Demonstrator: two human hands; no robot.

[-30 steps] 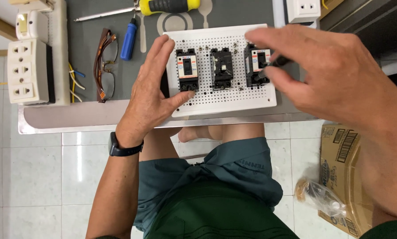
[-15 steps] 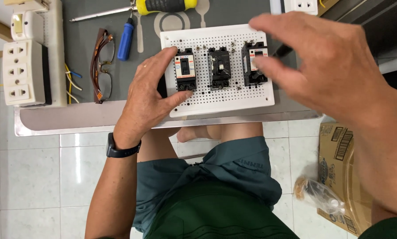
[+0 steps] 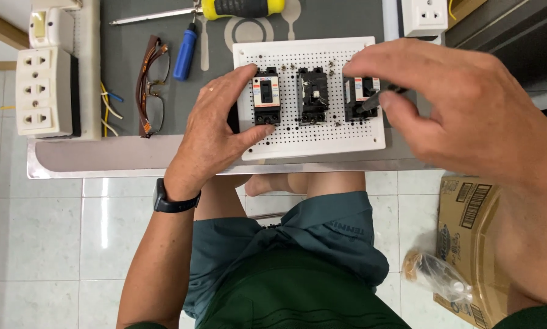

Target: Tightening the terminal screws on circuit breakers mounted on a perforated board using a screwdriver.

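Note:
A white perforated board [image 3: 322, 137] lies on the grey table top and carries three black circuit breakers: left [image 3: 265, 96], middle [image 3: 312, 96] and right [image 3: 356, 103]. My left hand [image 3: 215, 131] grips the board's left edge, fingers beside the left breaker and thumb on the near edge. My right hand [image 3: 468, 116] reaches in from the right and hovers over the right breaker. Its thumb and fingers pinch a thin dark tool [image 3: 374, 99] whose tip sits at that breaker. Most of the tool is hidden by the hand.
Brown glasses [image 3: 150, 85], a blue screwdriver [image 3: 185, 53] and a yellow-handled screwdriver [image 3: 243, 7] lie behind the board. A white socket strip [image 3: 42, 91] stands at far left, another white socket [image 3: 424, 15] at top right. On the floor sit a cardboard box [image 3: 468, 231] and a plastic bag [image 3: 435, 277].
My right hand has dropped closer to the right breaker and its fingers have closed around the thin tool. My left hand keeps the same hold on the board.

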